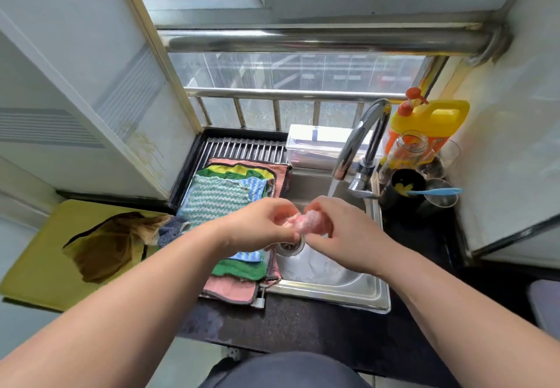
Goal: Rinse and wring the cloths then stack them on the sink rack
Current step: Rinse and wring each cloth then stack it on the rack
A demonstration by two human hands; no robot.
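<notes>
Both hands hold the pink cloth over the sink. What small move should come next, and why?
Probably twist the hands opposite ways to wring it: the left hand and right hand both grip the bunched pink cloth above the sink, near the running tap.

Pink cloth. Zigzag cloth: green & white. Striped cloth: blue/white. Green cloth, yellow cloth, salmon towel w/ dark edging. Mat olive-yellow; rag brown. Jug yellow, orange caps. Counter black.

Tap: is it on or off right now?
On. Water streams from the tap spout into the sink, just behind the pink cloth.
</notes>
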